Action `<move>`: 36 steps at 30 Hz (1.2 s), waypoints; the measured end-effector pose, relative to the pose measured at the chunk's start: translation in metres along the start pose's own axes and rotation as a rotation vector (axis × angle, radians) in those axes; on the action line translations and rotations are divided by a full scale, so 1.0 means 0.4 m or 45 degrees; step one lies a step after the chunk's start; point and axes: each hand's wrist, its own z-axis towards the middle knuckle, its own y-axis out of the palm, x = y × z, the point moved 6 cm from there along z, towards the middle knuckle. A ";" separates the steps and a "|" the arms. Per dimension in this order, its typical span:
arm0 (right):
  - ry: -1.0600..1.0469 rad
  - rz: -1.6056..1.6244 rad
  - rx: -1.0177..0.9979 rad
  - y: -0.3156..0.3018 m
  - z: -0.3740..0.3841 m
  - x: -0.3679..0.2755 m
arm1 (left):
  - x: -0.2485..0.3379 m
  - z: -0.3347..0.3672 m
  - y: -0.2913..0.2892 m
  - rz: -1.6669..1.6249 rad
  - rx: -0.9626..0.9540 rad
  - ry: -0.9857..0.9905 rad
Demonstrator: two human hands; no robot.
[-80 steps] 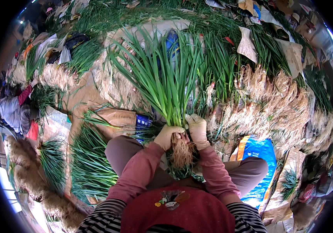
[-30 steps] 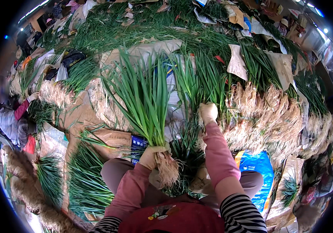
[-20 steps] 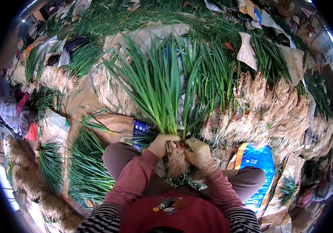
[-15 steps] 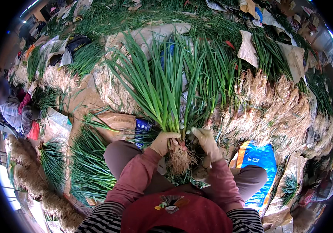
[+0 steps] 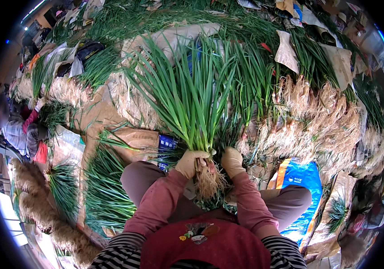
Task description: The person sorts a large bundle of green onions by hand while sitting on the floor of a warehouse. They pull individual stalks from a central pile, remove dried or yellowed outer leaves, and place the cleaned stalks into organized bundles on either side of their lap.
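In front of my lap, a bunch of green garlic (image 5: 194, 121) stands upright, its long flat leaves fanning away from me. My left hand (image 5: 191, 164), in a pale glove, is closed around its stems just above the pinkish bulbs. Tangled pale roots (image 5: 211, 183) hang below that grip. My right hand (image 5: 233, 162), gloved too, is close beside the bunch on the right with its fingers curled in. Whatever those fingers may hold is hidden from view.
Loose green garlic (image 5: 107, 184) lies to the left of my knee. Rows of plants with bushy roots (image 5: 317, 121) spread ahead and right. A blue and orange sack (image 5: 300, 193) lies by my right knee. Another person (image 5: 21, 130) sits at the far left.
My right hand has turned, knuckles now upward, and its fingers have curled in beside the bunch. My left hand keeps its grip on the stems.
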 end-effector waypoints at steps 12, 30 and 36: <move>0.049 1.468 0.157 -0.147 0.055 -0.123 | 0.032 -0.033 0.047 -0.036 0.233 -0.010; 0.046 0.170 0.467 -0.263 -0.021 0.017 | 0.004 0.013 -0.014 -0.086 -0.008 0.155; -0.243 1.400 -0.526 -0.117 -0.204 -0.096 | -0.050 0.022 -0.077 -0.145 -0.162 -0.137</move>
